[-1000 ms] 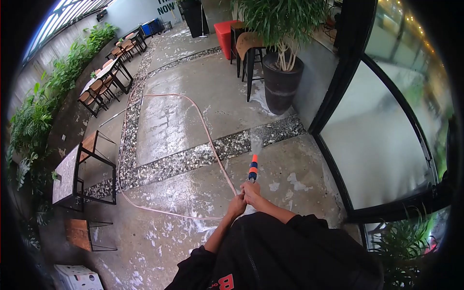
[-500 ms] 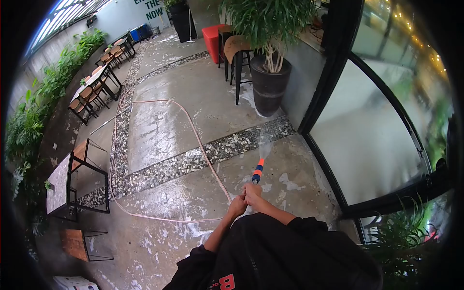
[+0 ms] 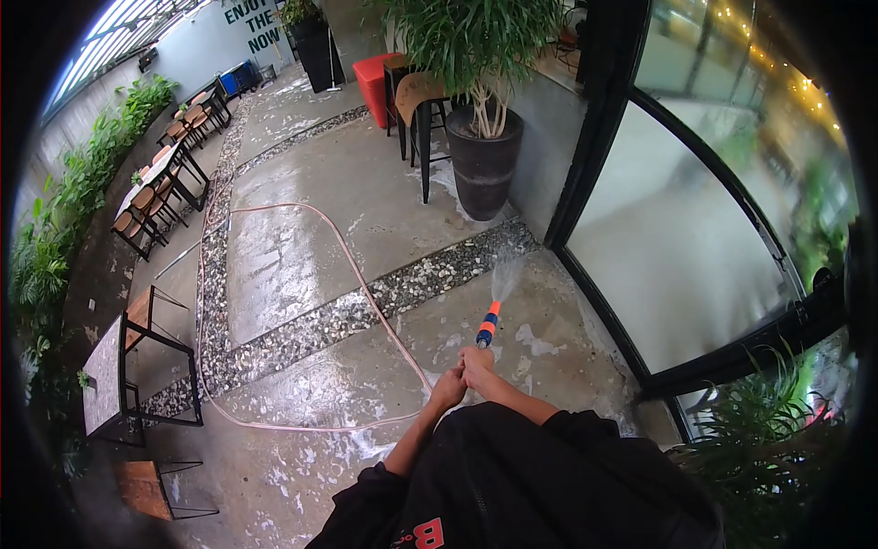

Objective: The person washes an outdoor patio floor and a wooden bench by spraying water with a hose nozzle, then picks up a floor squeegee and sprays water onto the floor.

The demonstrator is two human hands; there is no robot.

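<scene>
Water sprays forward from an orange and blue hose nozzle (image 3: 489, 324) over the wet concrete floor (image 3: 320, 165), toward the pebble strip (image 3: 430, 277). My right hand (image 3: 476, 362) is closed round the nozzle's rear end. Just behind and to its left, my left hand (image 3: 448, 390) is wrapped round the hose. The pale pink hose (image 3: 363, 284) runs from my hands in a wide loop across the floor at the left. White foam patches (image 3: 538, 342) lie on the concrete around the nozzle.
A large potted plant (image 3: 485, 169), stools (image 3: 422, 91) and a red bin (image 3: 373, 87) stand ahead. Glass panels in a black frame (image 3: 604, 316) line the right. Tables (image 3: 102, 375), a wooden stool (image 3: 144, 489) and greenery (image 3: 55, 233) are at the left.
The view has turned to the right, so the surroundings sit further left. The nozzle has swung slightly right, with its spray. Both hands keep their hold.
</scene>
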